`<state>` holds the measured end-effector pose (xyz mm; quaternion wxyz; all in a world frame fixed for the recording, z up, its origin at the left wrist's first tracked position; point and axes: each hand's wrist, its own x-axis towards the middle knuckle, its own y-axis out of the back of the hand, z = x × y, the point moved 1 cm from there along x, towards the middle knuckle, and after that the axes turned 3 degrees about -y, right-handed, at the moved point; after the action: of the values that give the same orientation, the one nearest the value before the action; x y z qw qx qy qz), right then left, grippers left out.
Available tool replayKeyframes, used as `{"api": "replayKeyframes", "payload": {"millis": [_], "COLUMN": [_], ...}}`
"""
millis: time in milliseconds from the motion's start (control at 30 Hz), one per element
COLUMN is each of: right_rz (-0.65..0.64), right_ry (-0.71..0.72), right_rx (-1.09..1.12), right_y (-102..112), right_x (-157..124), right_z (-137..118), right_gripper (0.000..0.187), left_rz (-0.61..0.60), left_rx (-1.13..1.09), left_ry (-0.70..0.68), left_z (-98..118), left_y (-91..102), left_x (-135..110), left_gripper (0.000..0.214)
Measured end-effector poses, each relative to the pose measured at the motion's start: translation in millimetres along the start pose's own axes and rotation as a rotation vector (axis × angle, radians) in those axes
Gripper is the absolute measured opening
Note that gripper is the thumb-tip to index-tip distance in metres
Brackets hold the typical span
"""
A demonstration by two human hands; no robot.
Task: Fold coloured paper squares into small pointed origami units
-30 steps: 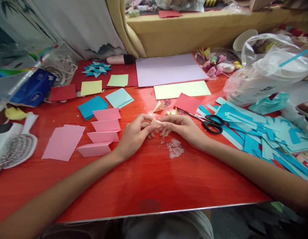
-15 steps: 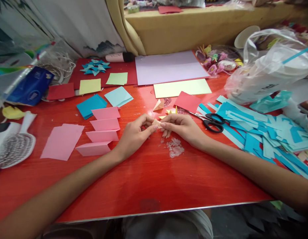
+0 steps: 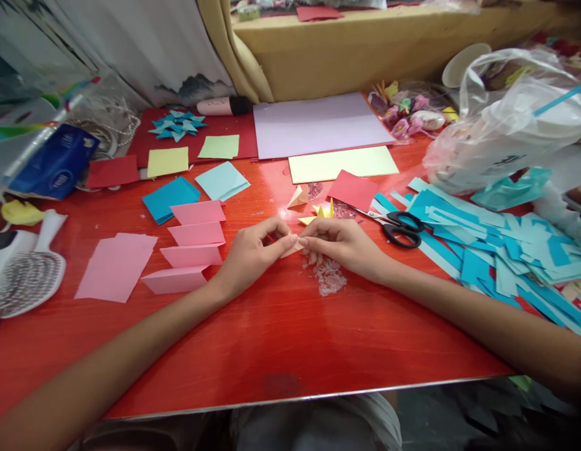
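Between my two hands is a small piece of folded peach paper [image 3: 291,250], mostly covered by the fingers. My left hand [image 3: 259,254] pinches it from the left with thumb and forefinger. From the other side, my right hand [image 3: 340,244] pinches it too, thumb tips almost touching. Just beyond the fingers stand a peach folded paper piece [image 3: 298,196] and yellow folded paper pieces [image 3: 324,210]. A heap of clear scraps [image 3: 330,277] lies under my right hand. Black-handled scissors [image 3: 397,227] rest right of it, their blades near a red paper square [image 3: 352,190].
Folded pink papers [image 3: 191,257] and flat pink sheets [image 3: 116,266] lie left, near a hairbrush [image 3: 36,275]. Blue squares [image 3: 170,199] sit behind them. Blue paper strips [image 3: 497,250] and a plastic bag [image 3: 516,131] crowd the right. A lilac sheet [image 3: 318,125] lies at the back.
The peach paper has tilted down between my fingertips, and less of its upper part shows. My hands have otherwise barely moved; the view has shifted slightly.
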<state>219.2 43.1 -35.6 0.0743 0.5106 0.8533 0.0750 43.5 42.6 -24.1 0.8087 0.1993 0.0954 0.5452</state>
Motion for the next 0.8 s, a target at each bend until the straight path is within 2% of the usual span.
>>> {"api": "replayKeyframes", "payload": {"millis": [200, 367, 567, 733, 800], "right_rz": [-0.050, -0.026, -0.012, 0.031, 0.040], "right_ry": [0.017, -0.010, 0.003, -0.037, -0.038], "right_rx": [-0.113, -0.031, -0.086, 0.018, 0.035], "right_y": [1.1, 0.4, 0.2, 0.8, 1.1], "right_x": [-0.3, -0.2, -0.9, -0.1, 0.2], "right_z": [-0.3, -1.3, -2.0, -0.9, -0.7], "right_gripper": [0.019, 0.018, 0.017, 0.016, 0.016], "left_rz": [-0.050, 0.014, 0.019, 0.123, 0.155], "left_rx": [-0.072, -0.021, 0.035, -0.183, -0.133], "left_ry": [0.058, 0.048, 0.033, 0.034, -0.007], "left_z": [-0.6, -1.7, -2.9, -2.2, -0.3], "left_y": [1.4, 1.1, 0.4, -0.8, -1.1], "left_x": [-0.9, 0.8, 1.7, 1.4, -0.3], "left_gripper": [0.024, 0.034, 0.034, 0.021, 0.016]}}
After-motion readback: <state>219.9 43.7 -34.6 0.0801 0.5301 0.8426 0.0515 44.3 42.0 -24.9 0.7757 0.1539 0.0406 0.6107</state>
